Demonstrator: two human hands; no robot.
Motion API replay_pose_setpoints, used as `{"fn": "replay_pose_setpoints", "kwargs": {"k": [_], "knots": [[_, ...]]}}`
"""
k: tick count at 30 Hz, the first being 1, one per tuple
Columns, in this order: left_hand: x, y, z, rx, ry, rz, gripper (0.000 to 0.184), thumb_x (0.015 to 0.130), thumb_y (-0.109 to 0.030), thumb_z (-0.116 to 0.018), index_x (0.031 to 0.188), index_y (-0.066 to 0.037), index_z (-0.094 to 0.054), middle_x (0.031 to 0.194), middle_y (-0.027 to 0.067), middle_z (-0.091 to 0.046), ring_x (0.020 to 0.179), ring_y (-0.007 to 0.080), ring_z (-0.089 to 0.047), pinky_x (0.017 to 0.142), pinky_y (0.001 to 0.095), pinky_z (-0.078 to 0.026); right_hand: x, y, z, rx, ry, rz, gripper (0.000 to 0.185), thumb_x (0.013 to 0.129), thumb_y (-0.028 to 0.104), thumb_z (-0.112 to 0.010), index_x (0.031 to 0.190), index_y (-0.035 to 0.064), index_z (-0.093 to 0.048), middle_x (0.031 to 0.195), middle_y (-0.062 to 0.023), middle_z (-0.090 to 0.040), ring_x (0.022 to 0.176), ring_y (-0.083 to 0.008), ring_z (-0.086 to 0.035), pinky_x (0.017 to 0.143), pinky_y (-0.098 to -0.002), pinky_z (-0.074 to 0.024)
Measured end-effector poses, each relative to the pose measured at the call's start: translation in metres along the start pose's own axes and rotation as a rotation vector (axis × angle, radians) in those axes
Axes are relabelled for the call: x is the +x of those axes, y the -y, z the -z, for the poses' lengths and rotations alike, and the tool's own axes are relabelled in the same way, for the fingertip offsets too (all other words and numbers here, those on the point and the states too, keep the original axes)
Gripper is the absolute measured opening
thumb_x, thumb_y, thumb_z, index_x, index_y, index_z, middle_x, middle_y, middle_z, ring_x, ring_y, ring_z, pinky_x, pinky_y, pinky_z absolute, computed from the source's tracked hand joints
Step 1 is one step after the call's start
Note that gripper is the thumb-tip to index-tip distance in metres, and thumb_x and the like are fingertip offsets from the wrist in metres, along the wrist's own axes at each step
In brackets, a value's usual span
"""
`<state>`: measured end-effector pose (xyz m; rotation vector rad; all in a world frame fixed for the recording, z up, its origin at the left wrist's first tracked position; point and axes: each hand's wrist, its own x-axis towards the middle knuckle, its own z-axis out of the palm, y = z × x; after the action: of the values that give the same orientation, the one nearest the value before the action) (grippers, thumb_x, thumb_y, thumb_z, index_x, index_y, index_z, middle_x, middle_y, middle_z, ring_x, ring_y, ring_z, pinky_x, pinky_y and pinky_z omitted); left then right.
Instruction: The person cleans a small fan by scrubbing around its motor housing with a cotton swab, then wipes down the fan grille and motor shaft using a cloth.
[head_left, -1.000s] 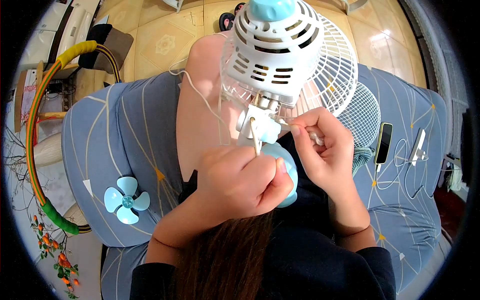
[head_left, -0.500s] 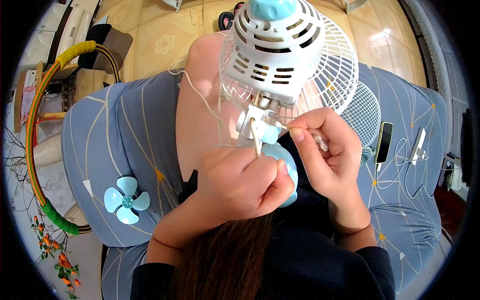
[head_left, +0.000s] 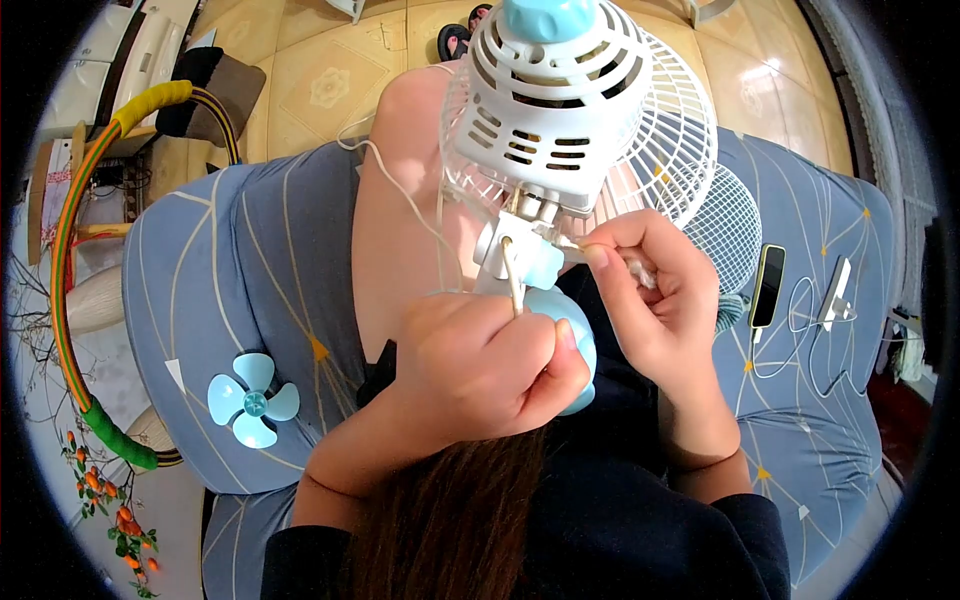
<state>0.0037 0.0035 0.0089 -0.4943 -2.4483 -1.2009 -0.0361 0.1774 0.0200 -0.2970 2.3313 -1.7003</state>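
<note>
Step in hand, by judgement: fine work on the cord and strand at the neck of the fan (head_left: 562, 135).

Fan: one, on the person's lap, between the hands and the knees; vented white plastic housing, smooth and rounded, slots in rows; fluted pale-blue knob (head_left: 548, 18) on top.

Left hand (head_left: 475, 365): narrow, a closed fist, apparently around the pale, round cord (head_left: 508, 265), which ran taut from the neck.

Right hand (head_left: 655, 315): narrow, thumb and forefinger pinching a thin, whitish strand (head_left: 570, 244) beside the neck; a crumpled pale wad (head_left: 641, 271) lay in the curled fingers, its material unclear.

Next move, by judgement: called for a light, exact pinch on the right and a steady hold on the left.

Base (head_left: 577, 330): glossy, pale blue, curved, partly hidden behind the left hand.

Grille (head_left: 687, 130): white, thin radiating ribs, behind the housing.

Blade (head_left: 255, 404): four rounded, glossy blue petals, on the sofa (head_left: 290, 230), grey-blue stretch cloth with pale lines.

Mesh cover (head_left: 728, 235): round, closely gridded, on the opposite side.
</note>
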Motion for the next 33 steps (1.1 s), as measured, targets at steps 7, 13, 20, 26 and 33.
{"fn": "replay_pose_setpoints", "kwargs": {"k": [7,13,20,26,33], "knots": [[0.0006,-0.0021,-0.0009,-0.001,-0.001,0.002,0.032,0.073,-0.004,-0.067,0.055,-0.009,-0.041,0.047,0.0036,-0.033,0.035,0.0221,-0.035,0.038,0.0355,-0.029,0.0002,-0.0049,-0.0026,0.038,-0.032,0.149,0.003,0.094,0.001,-0.062,0.095,-0.0012,-0.064,0.077,-0.0053,-0.070,0.067,-0.0052,-0.063,0.055,-0.0201,-0.0480],[0.0001,-0.0004,-0.0007,0.009,0.004,-0.016,0.032,0.073,-0.004,-0.068,0.055,-0.009,-0.041,0.047,0.0033,-0.034,0.036,0.0220,-0.036,0.038,0.0358,-0.029,-0.0012,-0.0023,-0.0008,-0.003,-0.010,0.023,0.003,0.094,0.000,-0.062,0.095,-0.0010,-0.064,0.076,-0.0027,-0.068,0.066,-0.0036,-0.058,0.055,-0.0191,-0.0439],[-0.0014,0.0005,-0.0004,0.050,0.037,-0.046,0.031,0.073,-0.011,-0.071,0.061,-0.013,-0.044,0.054,0.0012,-0.036,0.038,0.0203,-0.040,0.038,0.0328,-0.034,-0.0017,-0.0027,-0.0042,0.071,-0.055,0.055,0.003,0.094,-0.002,-0.061,0.095,-0.0021,-0.064,0.075,0.0046,-0.056,0.064,0.0004,-0.040,0.055,-0.0171,-0.0273],[0.0013,-0.0022,-0.0014,0.011,0.014,-0.008,0.031,0.073,-0.004,-0.068,0.055,-0.009,-0.043,0.048,0.0036,-0.034,0.036,0.0221,-0.035,0.038,0.0357,-0.029,-0.0016,0.0008,-0.0003,0.035,-0.025,0.007,0.003,0.094,-0.002,-0.062,0.095,-0.0019,-0.064,0.077,0.0035,-0.058,0.064,0.0004,-0.041,0.055,-0.0168,-0.0287],[0.0009,-0.0034,-0.0017,0.027,0.067,0.011,0.033,0.073,-0.003,-0.070,0.055,-0.009,-0.043,0.049,0.0037,-0.034,0.037,0.0224,-0.037,0.039,0.0357,-0.030,0.0007,-0.0040,0.0006,-0.034,-0.042,0.054,0.001,0.093,-0.001,-0.063,0.092,-0.0003,-0.064,0.074,0.0007,-0.064,0.061,0.0005,-0.050,0.050,-0.0172,-0.0360]]}}
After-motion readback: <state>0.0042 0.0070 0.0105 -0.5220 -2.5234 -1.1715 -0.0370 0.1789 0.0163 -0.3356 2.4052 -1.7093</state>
